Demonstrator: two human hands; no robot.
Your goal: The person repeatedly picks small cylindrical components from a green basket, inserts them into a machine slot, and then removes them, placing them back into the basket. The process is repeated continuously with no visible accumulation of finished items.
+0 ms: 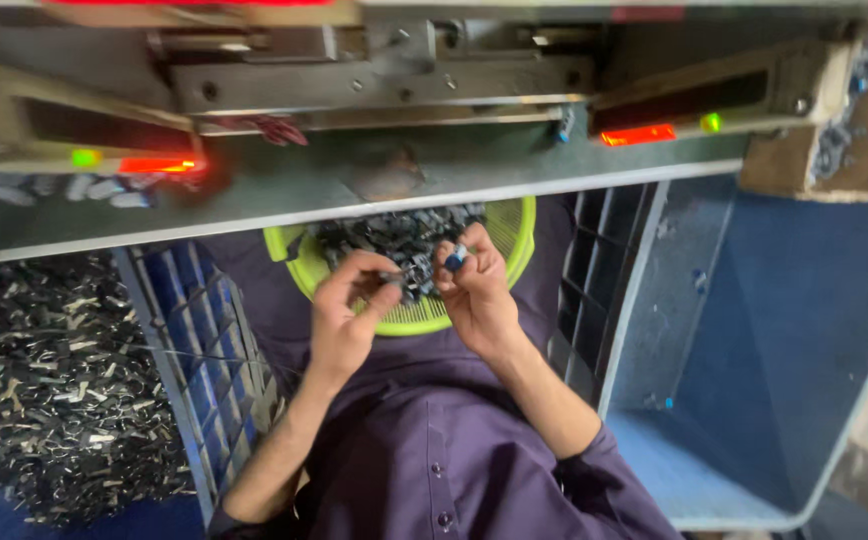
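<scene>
Left hand (346, 312): pinches one small dark part over basket's near rim.
Right hand (474, 290): pinches one small blue cylinder (456, 258), long axis tilted up-right.
Basket (514, 235): one, green, round; parts uncountable.

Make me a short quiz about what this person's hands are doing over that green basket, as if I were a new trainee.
1. True or false: the green basket sits on the person's lap and holds small dark parts.
2. Which hand pinches a small blue part? A. left hand B. right hand C. neither
3. What lies heaped in the blue crate on the picture's left side?

Key
1. True.
2. B, the right hand.
3. A pile of thin dark scraps.
</scene>
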